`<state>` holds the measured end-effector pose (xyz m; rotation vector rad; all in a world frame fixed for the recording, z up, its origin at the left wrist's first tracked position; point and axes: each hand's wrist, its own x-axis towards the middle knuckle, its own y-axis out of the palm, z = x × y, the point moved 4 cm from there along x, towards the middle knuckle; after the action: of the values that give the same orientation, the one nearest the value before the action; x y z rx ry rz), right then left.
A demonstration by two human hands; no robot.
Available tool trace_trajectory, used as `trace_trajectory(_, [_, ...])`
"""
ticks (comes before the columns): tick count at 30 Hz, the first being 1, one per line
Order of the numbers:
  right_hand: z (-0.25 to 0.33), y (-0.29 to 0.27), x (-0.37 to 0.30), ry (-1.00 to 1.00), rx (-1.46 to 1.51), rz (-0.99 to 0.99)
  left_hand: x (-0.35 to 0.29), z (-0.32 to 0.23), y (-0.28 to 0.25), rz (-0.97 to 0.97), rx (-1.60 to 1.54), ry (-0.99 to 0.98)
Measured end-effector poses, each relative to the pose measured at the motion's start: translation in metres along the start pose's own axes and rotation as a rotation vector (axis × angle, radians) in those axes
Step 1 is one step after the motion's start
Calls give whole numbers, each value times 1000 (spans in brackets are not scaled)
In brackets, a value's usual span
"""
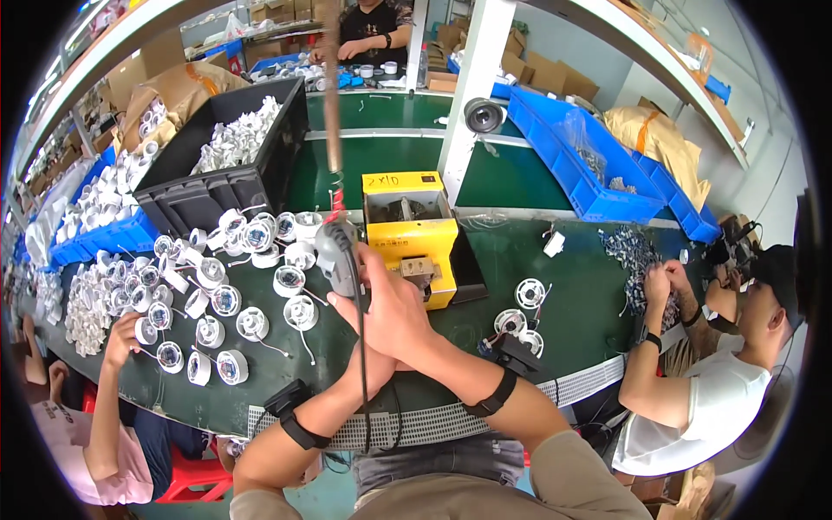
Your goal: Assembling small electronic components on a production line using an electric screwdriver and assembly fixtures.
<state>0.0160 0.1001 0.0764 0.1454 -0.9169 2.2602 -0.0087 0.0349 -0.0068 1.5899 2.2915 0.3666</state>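
Observation:
My right hand (394,303) is closed around the lower part of a grey electric screwdriver (338,247). The tool hangs from a red coiled cord (337,195), and its black cable drops across my wrist. Under the right wrist lies my left hand (373,371), the forearms crossing; its fingers are hidden. Just beyond the hands stands a yellow box-shaped fixture (425,238) with an open top and a metal block (418,270) on its front. To the left, several white round lamp housings (301,312) with wires and circuit boards lie on the green bench.
A black crate (208,186) of white parts stands back left, beside a blue bin (113,238). Blue trays (581,186) sit back right. Round white parts (530,293) lie right of the fixture. Co-workers' hands (126,338) work at both sides. A white post (472,113) rises behind.

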Motion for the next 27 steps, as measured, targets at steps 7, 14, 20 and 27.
trace_trajectory(7, [-3, -55, -6, -468, 688, -522, -3, 10, -2, -72, -28, -247])
trace_trajectory(14, [-28, -60, 12, -282, 644, -601, 0, 10, -3, -102, -14, -259])
trace_trajectory(20, [-31, -59, 14, -290, 672, -601, 0, 12, -2, -101, -15, -273])
trace_trajectory(27, [-33, -53, 17, -290, 696, -575, 1, 10, -3, -112, -16, -244])
